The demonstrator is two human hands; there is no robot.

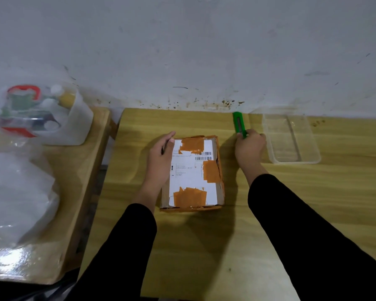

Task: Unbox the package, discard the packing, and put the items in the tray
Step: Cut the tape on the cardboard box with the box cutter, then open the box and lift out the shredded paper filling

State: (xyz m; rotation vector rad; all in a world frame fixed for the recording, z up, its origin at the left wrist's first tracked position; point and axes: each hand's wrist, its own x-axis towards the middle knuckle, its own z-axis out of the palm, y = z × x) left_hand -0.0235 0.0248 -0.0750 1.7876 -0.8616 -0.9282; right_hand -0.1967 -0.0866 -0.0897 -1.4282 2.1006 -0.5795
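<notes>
Two hands — left hand (161, 153) steadying box (193, 172), right hand (250, 146) seemingly gripping cutter (239, 124).

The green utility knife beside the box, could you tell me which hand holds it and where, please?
The right hand grips the green plastic utility knife at its near end.

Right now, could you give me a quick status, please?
Left hand steadying taped box. Right hand gripping green cutter. Box unopened. Tray empty.
</notes>
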